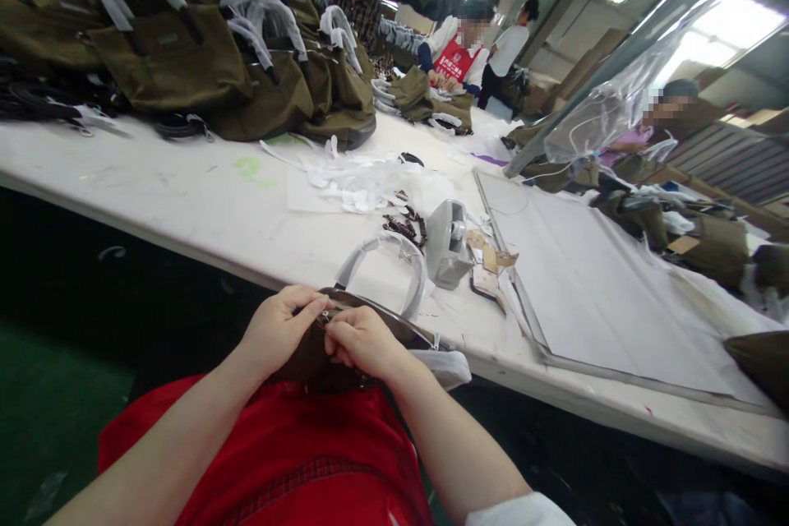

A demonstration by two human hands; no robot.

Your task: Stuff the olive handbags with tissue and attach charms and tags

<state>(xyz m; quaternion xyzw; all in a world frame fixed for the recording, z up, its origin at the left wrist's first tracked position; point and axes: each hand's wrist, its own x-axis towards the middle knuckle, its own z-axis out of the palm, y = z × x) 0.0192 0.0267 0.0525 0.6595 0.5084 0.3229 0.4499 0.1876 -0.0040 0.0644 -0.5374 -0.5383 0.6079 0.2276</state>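
A dark olive handbag [394,319] with a metal zipper along its opening rests at the table's front edge, against my lap. One wrapped handle [420,267] arches up on the far side; another wrapped part [449,367] sticks out at the right. My left hand [287,325] pinches the bag's edge near the zipper's left end. Close beside it, my right hand [357,337] has its fingers curled in a pinch at a small metal fitting [325,316]. What lies under the right fingertips is hidden.
Beyond the bag stand a grey tape dispenser [449,245], dark straps or chains [403,226] and a phone-like object [486,283]. White strips [363,181] lie further back. Finished-looking olive bags [173,57] crowd the table's left. A co-worker in a red apron [456,62] handles bags at the far end.
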